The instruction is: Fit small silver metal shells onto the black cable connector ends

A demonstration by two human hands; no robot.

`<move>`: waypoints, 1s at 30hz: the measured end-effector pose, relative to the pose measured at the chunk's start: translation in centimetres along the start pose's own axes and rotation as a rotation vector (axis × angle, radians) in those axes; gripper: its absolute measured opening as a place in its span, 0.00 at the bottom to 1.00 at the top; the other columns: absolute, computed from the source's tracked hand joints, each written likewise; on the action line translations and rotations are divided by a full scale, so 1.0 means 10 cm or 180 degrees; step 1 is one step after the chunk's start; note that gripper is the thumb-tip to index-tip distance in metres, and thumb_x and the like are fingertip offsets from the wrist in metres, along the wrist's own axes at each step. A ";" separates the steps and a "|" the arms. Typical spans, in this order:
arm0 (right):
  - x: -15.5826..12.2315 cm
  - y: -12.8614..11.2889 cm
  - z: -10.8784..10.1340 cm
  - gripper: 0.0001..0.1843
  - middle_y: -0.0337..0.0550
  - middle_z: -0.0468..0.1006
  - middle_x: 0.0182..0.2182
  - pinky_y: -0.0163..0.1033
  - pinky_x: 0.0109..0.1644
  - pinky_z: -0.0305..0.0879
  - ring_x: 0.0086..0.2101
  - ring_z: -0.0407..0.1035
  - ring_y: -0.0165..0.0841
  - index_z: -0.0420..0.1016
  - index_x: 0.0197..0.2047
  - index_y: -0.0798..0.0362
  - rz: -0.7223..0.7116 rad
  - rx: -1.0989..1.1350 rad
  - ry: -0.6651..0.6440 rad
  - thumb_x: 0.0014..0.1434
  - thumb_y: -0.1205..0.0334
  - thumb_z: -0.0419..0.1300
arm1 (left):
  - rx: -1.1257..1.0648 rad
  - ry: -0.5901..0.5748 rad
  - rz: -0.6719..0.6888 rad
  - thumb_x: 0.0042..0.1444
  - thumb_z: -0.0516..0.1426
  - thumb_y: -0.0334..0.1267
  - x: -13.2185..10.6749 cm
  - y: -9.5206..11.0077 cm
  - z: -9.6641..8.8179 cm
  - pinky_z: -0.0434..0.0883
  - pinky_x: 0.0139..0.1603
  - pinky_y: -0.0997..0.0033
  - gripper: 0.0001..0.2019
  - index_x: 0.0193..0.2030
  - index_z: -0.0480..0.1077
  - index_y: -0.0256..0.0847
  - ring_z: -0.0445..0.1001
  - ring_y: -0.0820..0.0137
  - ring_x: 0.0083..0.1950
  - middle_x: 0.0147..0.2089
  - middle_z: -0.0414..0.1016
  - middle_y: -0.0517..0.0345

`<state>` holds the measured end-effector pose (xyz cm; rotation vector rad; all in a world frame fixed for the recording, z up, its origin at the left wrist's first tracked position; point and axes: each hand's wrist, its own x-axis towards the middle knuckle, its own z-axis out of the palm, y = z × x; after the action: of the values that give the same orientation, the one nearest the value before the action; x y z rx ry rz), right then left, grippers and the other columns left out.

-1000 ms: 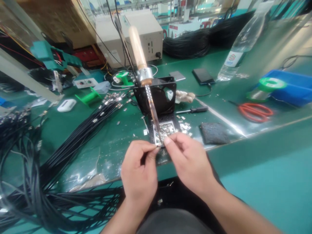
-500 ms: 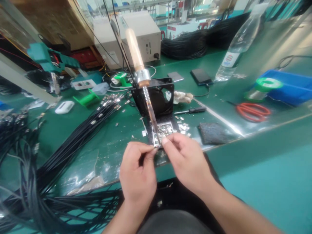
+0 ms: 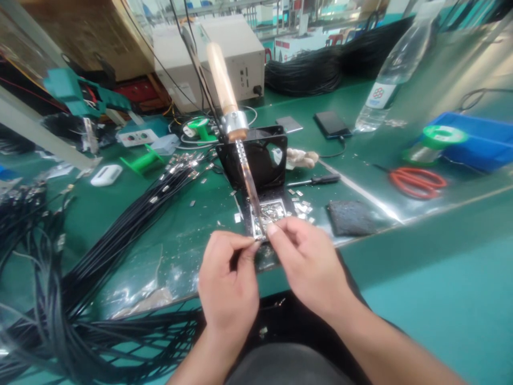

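A soldering iron (image 3: 232, 120) with a wooden handle stands tilted in a black stand (image 3: 260, 160), its tip pointing down toward me. My left hand (image 3: 228, 291) and my right hand (image 3: 310, 264) meet just below the tip, both pinched shut. Between the left thumb and forefinger is the end of a thin black cable. What the right fingertips pinch is too small to make out. Behind the fingers lies a small tray of shiny metal terminals (image 3: 270, 213).
A bundle of black cables (image 3: 120, 235) runs across the left of the green bench. Red scissors (image 3: 419, 181), a dark sponge pad (image 3: 350, 218), a screwdriver (image 3: 316, 181), a water bottle (image 3: 390, 69), a phone (image 3: 332, 124), solder spools (image 3: 441, 136), a blue bin (image 3: 484, 143) and a beige box (image 3: 216, 53) stand around.
Both hands stay pinched at the iron's tip with only slight shifts; the view has drifted a little.
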<state>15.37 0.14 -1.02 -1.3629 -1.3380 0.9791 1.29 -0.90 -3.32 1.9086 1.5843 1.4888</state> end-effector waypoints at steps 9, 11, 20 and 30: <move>0.00 0.00 0.01 0.15 0.35 0.71 0.21 0.33 0.27 0.60 0.23 0.64 0.29 0.74 0.30 0.52 -0.0038 -0.0037 0.0023 0.70 0.58 0.57 | -0.0040 -0.0026 0.0029 0.64 0.62 0.24 0.00 -0.01 0.01 0.70 0.40 0.72 0.09 0.37 0.75 0.43 0.74 0.71 0.39 0.36 0.74 0.62; 0.00 0.00 0.01 0.15 0.36 0.72 0.22 0.33 0.27 0.60 0.24 0.65 0.29 0.74 0.30 0.52 -0.0059 -0.0045 0.0048 0.70 0.58 0.57 | -0.0052 -0.0032 0.0039 0.64 0.63 0.23 0.00 -0.01 0.01 0.70 0.41 0.72 0.10 0.37 0.75 0.43 0.74 0.72 0.39 0.37 0.74 0.63; -0.01 0.03 0.03 0.15 0.36 0.74 0.22 0.32 0.28 0.62 0.24 0.66 0.29 0.76 0.31 0.53 -0.0143 -0.0067 0.0126 0.70 0.57 0.57 | -0.0075 -0.0069 0.0036 0.64 0.62 0.22 0.00 -0.03 0.01 0.70 0.41 0.75 0.10 0.38 0.75 0.43 0.73 0.74 0.39 0.37 0.74 0.64; -0.01 0.05 0.04 0.15 0.37 0.76 0.23 0.33 0.29 0.63 0.24 0.67 0.29 0.76 0.31 0.53 -0.0165 -0.0135 0.0185 0.70 0.58 0.57 | -0.0065 -0.0066 0.0064 0.64 0.62 0.23 0.01 -0.03 0.02 0.69 0.40 0.75 0.10 0.37 0.74 0.43 0.72 0.75 0.38 0.36 0.73 0.65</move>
<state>15.07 0.07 -1.58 -1.3715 -1.3505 0.8747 1.25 -0.67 -3.55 1.9280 1.5397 1.4826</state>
